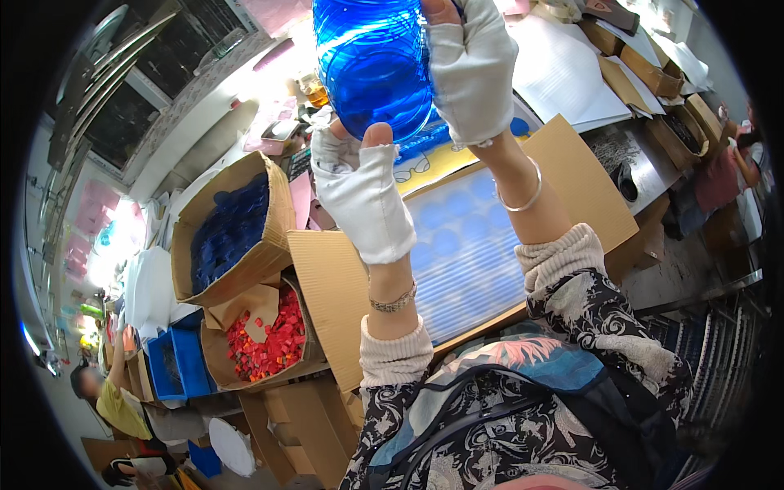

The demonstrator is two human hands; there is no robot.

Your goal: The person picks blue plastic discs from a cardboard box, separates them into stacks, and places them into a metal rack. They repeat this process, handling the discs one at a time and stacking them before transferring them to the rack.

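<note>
Both hands wear white gloves with bare fingertips and raise a stack of clear blue round plastic pieces [373,67] at the top of the view. My left hand [367,184] holds its lower end, thumb on the rim. My right hand [471,73] grips its right side; the fingers are partly hidden. Below the hands stands an open cardboard box [331,294], in which blue round pieces lie in rows under clear, ribbed-looking plastic [465,263]. Behind that box is a yellow printed sheet [429,168] with a drawing of glasses and more blue plastic on it.
At left, one carton [275,208] holds dark blue pieces and another [214,361] small red and orange parts. Beside them is a blue plastic bin [199,361]. White sheets [563,73] and small cartons [649,67] lie at upper right. People are at both far sides.
</note>
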